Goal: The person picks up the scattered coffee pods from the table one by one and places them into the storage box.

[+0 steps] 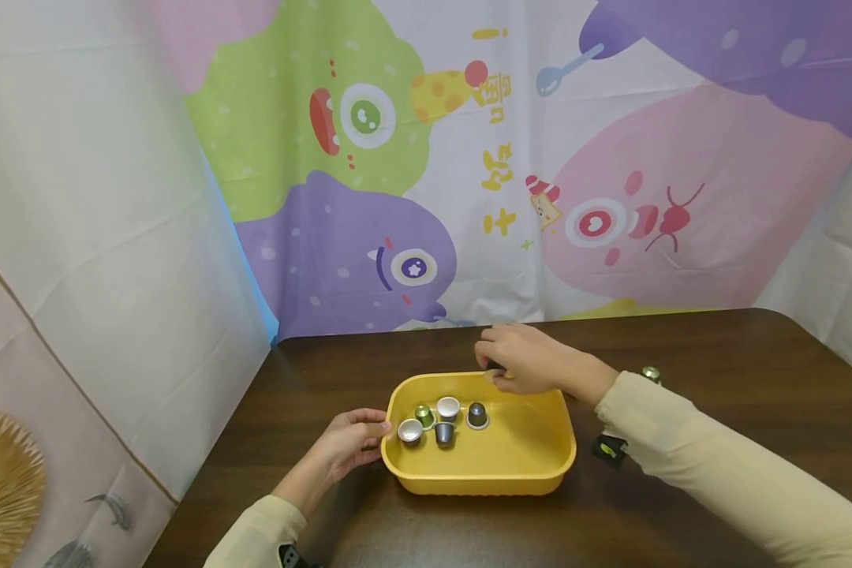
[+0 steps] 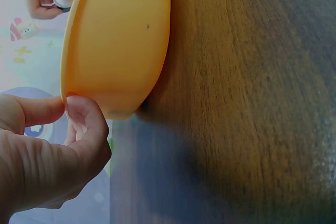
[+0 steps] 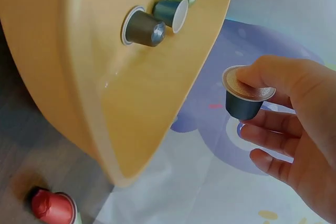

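Note:
A yellow bin [image 1: 479, 485] stands on the table, its left end pinched at the rim between the thumb and fingers of my left hand [image 1: 351, 443]. Over the bin's far rim, my right hand [image 1: 528, 359] holds a dark coffee capsule [image 3: 243, 103]; the right wrist view shows the thumb on its foil lid and fingers beneath. Several capsules lie in the left half of the bin: a green one [image 1: 424, 415], a dark one standing lid down [image 1: 477, 415], a grey one [image 1: 444, 435], and two with pale lids showing, one of them a left capsule [image 1: 410, 430].
On the table, a green capsule [image 1: 651, 374] sits right of the bin, beyond my right sleeve. A red capsule [image 3: 52, 206] shows low in the right wrist view. Something small and black with a green mark [image 1: 610, 448] is by the right cuff. Behind the table hangs a cartoon-printed curtain [image 1: 497, 276].

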`<act>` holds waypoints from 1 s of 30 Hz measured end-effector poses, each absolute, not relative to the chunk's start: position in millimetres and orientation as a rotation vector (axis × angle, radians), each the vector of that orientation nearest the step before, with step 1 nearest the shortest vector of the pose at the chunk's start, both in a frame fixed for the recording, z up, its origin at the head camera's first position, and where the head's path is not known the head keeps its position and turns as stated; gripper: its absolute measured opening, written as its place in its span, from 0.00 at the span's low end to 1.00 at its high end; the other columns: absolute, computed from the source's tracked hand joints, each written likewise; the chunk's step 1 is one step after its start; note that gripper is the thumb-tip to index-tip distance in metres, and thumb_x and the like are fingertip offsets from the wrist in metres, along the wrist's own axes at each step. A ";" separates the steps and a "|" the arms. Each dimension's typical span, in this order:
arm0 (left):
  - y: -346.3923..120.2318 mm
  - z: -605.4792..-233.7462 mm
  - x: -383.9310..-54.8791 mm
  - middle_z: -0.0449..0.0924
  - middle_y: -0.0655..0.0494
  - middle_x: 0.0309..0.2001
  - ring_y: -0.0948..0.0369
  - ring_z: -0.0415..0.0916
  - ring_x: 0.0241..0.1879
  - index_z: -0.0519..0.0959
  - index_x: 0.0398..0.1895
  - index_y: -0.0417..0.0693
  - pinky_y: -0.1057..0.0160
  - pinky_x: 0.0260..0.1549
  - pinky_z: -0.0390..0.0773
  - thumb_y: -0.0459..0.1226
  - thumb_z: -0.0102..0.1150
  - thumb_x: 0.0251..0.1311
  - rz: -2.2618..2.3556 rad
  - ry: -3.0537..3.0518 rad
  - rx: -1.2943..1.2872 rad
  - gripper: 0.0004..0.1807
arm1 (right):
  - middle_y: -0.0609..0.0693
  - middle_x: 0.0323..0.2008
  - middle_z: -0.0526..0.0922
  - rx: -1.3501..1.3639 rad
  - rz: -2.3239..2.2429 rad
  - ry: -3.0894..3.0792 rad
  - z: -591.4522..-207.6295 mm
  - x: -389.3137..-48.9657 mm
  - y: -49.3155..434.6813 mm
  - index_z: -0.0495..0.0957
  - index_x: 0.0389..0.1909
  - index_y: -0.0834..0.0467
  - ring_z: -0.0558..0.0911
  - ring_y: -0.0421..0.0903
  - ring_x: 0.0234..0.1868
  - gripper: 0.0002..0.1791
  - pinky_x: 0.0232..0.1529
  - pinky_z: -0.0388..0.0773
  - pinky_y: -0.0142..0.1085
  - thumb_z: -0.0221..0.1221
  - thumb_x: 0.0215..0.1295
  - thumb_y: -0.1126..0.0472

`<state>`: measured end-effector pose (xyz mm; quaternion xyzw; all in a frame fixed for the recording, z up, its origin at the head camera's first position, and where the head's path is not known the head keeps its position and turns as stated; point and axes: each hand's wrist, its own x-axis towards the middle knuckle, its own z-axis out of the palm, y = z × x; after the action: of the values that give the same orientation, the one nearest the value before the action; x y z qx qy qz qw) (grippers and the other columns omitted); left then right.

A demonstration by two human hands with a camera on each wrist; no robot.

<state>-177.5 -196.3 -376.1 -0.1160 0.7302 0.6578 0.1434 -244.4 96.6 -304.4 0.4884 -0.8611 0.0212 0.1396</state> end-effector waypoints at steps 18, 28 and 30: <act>-196.9 -376.1 -176.5 0.78 0.53 0.34 0.62 0.76 0.32 0.71 0.54 0.30 0.65 0.33 0.80 0.29 0.54 0.65 1.904 2.095 -0.329 0.16 | 0.46 0.29 0.75 1.473 0.022 -2.520 -304.2 -250.4 76.4 0.76 0.32 0.54 0.72 0.43 0.33 0.07 0.39 0.72 0.38 0.65 0.55 0.62; -196.9 -376.2 -178.4 0.77 0.53 0.34 0.62 0.75 0.32 0.72 0.53 0.31 0.66 0.34 0.80 0.29 0.54 0.65 1.873 2.118 -0.365 0.15 | 0.45 0.29 0.76 1.517 0.029 -2.523 -308.6 -252.3 64.1 0.77 0.32 0.53 0.73 0.43 0.33 0.05 0.38 0.71 0.37 0.62 0.54 0.63; -196.8 -374.8 -178.7 0.77 0.53 0.34 0.62 0.75 0.32 0.72 0.53 0.31 0.66 0.34 0.80 0.29 0.54 0.65 1.869 2.119 -0.362 0.15 | 0.45 0.30 0.76 1.521 0.022 -2.529 -309.9 -253.0 61.5 0.77 0.32 0.52 0.74 0.43 0.34 0.05 0.39 0.72 0.37 0.63 0.54 0.62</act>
<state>-178.7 -196.8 -374.8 -0.1258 0.7359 0.6492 0.1458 -253.0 61.5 -309.9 0.5129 -0.8531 0.0073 0.0951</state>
